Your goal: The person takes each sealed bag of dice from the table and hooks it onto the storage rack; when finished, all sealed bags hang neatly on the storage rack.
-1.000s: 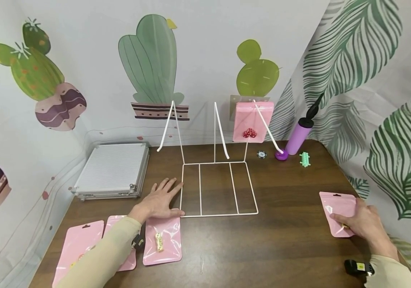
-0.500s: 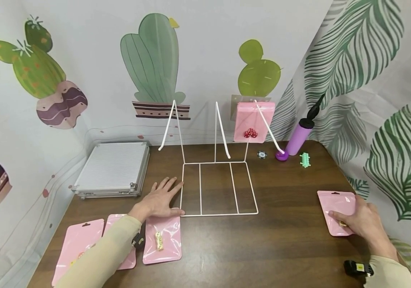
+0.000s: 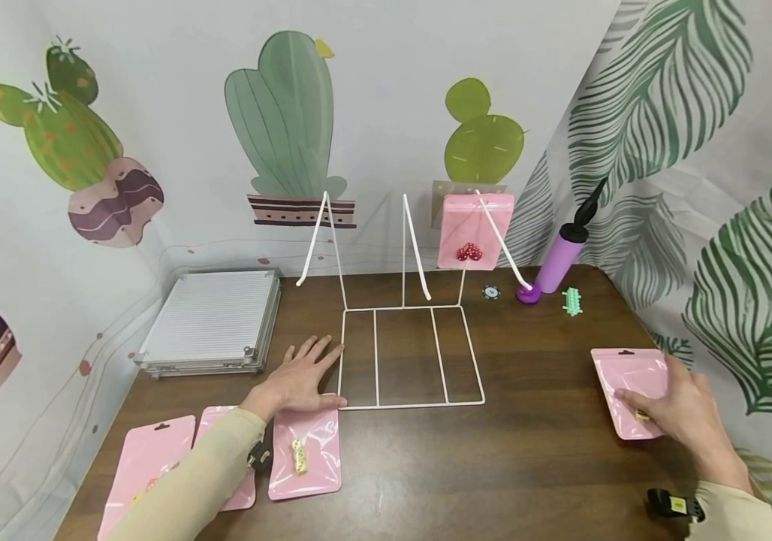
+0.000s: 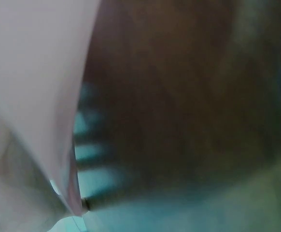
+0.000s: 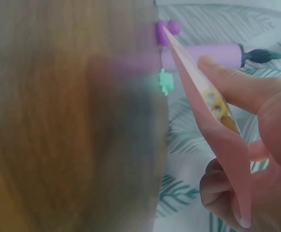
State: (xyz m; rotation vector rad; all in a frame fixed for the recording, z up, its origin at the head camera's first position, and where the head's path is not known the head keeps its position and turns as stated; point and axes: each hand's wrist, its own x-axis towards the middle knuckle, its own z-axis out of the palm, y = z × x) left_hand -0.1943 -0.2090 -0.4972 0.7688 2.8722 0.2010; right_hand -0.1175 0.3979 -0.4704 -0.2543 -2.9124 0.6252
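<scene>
right hand (image 3: 686, 413): held pouch (image 3: 632, 376) pinched between thumb and fingers.
left hand (image 3: 297, 382): digits spread apart, touching left edge of white rack (image 3: 376, 357).
right hook (image 3: 503, 240): hung pouch (image 3: 463, 225), red spotted pieces (image 3: 469, 252).

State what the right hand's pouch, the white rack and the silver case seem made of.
Pouch in the right hand: probably thin, glossy plastic film; it catches light and bends.
White rack: likely metal wire with a smooth coating, going by its slim bent rods.
Silver case: perhaps aluminium, satin-finished, going by its ribbed top and grey sheen.
</scene>
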